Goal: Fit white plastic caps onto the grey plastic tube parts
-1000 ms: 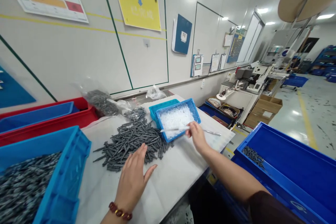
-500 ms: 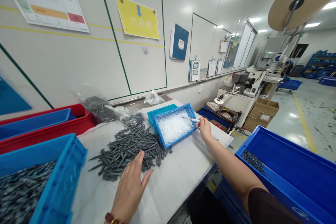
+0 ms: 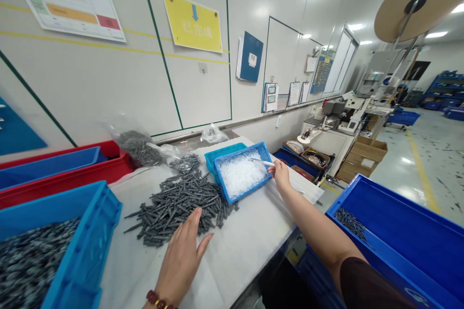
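My right hand [image 3: 280,175] pinches a thin white-tipped rod [image 3: 261,161] at the right rim of a blue perforated tray [image 3: 237,155], its tip above the white plastic granules [image 3: 239,173] inside. My left hand [image 3: 180,261] lies open on the white table [image 3: 246,246], fingertips just beside a loose pile of dark grey plastic pieces [image 3: 177,207]. A red bead bracelet [image 3: 157,300] circles my left wrist. A teal tray [image 3: 221,153] stands partly hidden behind the blue one.
A blue crate [image 3: 87,212] of dark pieces sits at the table's left, before a red bin [image 3: 72,169]. A bag of dark pieces [image 3: 137,147] lies at the back. A large blue crate [image 3: 398,236] stands to the right, beyond the table edge. Machinery and cartons line the wall.
My right hand has moved from the tray's near edge to its right rim, drawing the rod's tip back. My left hand has stayed by the pile. The view has shifted slightly.
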`<state>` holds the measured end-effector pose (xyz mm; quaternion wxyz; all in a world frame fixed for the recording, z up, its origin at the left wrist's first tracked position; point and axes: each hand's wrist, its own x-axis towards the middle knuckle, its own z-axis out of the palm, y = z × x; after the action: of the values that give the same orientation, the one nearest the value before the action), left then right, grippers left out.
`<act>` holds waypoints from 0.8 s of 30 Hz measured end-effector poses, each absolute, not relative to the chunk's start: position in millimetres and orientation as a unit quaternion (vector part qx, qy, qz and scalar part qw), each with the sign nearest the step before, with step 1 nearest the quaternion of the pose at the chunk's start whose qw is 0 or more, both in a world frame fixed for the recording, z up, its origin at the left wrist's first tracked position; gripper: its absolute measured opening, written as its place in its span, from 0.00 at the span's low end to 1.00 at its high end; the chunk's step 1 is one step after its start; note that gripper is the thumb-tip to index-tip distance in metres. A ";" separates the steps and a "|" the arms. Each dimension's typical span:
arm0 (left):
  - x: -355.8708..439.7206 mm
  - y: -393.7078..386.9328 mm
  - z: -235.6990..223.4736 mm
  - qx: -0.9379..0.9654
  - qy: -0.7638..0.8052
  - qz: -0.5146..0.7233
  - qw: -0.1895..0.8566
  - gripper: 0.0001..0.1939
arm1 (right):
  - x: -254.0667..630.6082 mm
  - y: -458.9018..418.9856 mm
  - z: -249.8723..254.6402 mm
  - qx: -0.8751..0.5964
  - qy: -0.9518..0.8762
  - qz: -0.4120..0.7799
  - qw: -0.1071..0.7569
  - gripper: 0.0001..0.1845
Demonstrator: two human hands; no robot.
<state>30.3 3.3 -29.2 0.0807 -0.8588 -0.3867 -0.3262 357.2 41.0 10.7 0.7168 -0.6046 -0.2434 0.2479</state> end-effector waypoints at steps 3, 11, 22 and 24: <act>30.4 3.0 -27.7 -0.862 -0.383 -0.322 0.081 0.28 | 353.0 43.0 13.4 -0.600 -0.246 0.255 0.717 0.10; 30.3 2.5 -29.4 -0.858 -0.389 -0.330 0.060 0.28 | 344.0 51.3 17.8 -0.581 -0.244 0.296 0.718 0.10; 29.2 3.8 -32.7 -0.847 -0.385 -0.362 0.056 0.22 | 344.2 29.6 25.4 -0.551 -0.197 0.421 0.693 0.10; 29.4 2.8 -31.9 -0.847 -0.379 -0.367 0.072 0.19 | 333.6 18.4 23.2 -0.546 -0.213 0.457 0.669 0.11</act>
<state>29.4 2.8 -31.9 0.0723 -0.8466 -0.3790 -0.3667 333.6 18.4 23.2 0.6692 -0.5461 -0.2125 0.4570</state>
